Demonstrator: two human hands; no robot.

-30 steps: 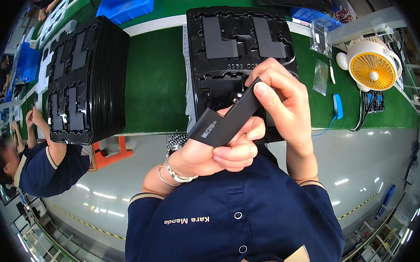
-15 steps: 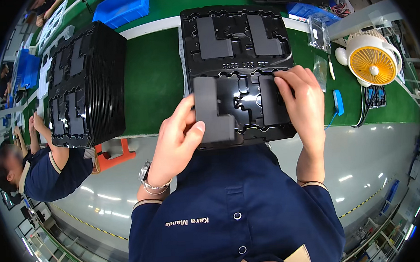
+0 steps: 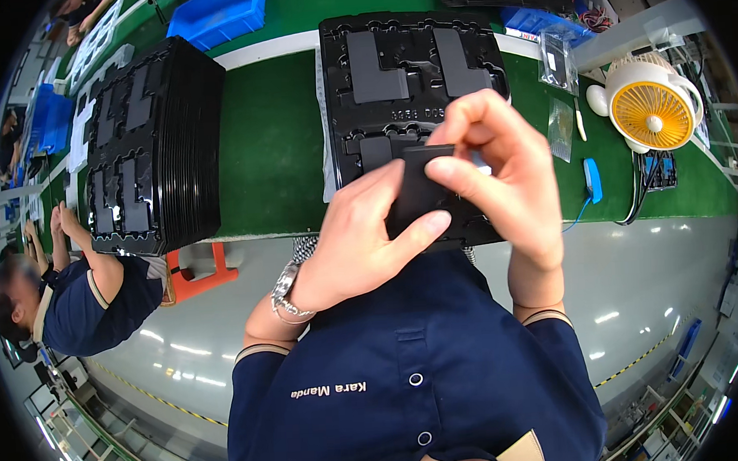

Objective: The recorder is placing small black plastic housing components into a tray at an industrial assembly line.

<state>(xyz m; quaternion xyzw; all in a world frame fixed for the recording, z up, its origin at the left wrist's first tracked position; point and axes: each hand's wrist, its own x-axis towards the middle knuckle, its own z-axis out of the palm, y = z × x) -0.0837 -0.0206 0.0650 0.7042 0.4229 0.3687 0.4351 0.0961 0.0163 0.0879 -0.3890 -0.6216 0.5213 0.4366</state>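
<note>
A flat black piece (image 3: 421,196) is held above the near half of a black moulded tray (image 3: 417,115). My left hand (image 3: 361,235) closes around its left and lower side, with the thumb along the near part. At its upper right corner, the bent fingers and thumb of my right hand (image 3: 504,177) grip the edge. Two dark grey L-shaped pieces, one at left (image 3: 370,68) and one at right (image 3: 458,63), lie in the tray's far recesses. Another grey piece (image 3: 375,152) shows in the near left recess; my hands hide the rest of that area.
To the left stands a tall stack of black trays (image 3: 185,148) on the green table mat (image 3: 265,152). A white and yellow fan (image 3: 651,115), a blue bin (image 3: 218,17) and clear bags (image 3: 560,129) are around. A co-worker (image 3: 97,299) sits at left.
My left hand has moved right and my right hand inward, so both now meet on one black piece. A grey piece now shows in the near left recess.
</note>
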